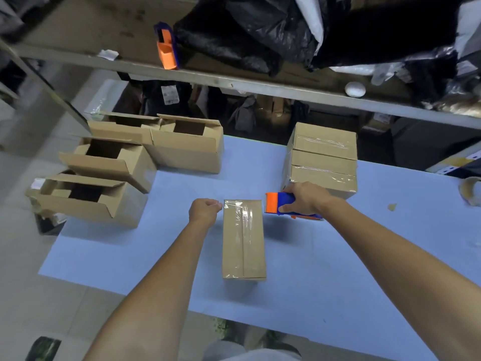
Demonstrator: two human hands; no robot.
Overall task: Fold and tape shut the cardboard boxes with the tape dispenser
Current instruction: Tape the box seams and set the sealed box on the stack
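Observation:
A closed cardboard box [243, 241] lies lengthwise in the middle of the light blue table [338, 269], with clear tape along its top seam. My right hand [304, 198] grips a blue and orange tape dispenser [279, 205] just right of the box's far end. My left hand [205, 211] is curled into a fist at the box's far left corner, touching or nearly touching it; I see nothing held in it. Several open boxes [104, 178] stand at the left. A stack of taped boxes [322, 160] stands behind my right hand.
A second orange and blue dispenser [166, 48] stands on the shelf [234, 82] above, beside black plastic bags [286, 29]. A tape roll [471, 190] lies at the table's right edge. The table's near edge runs diagonally below my forearms.

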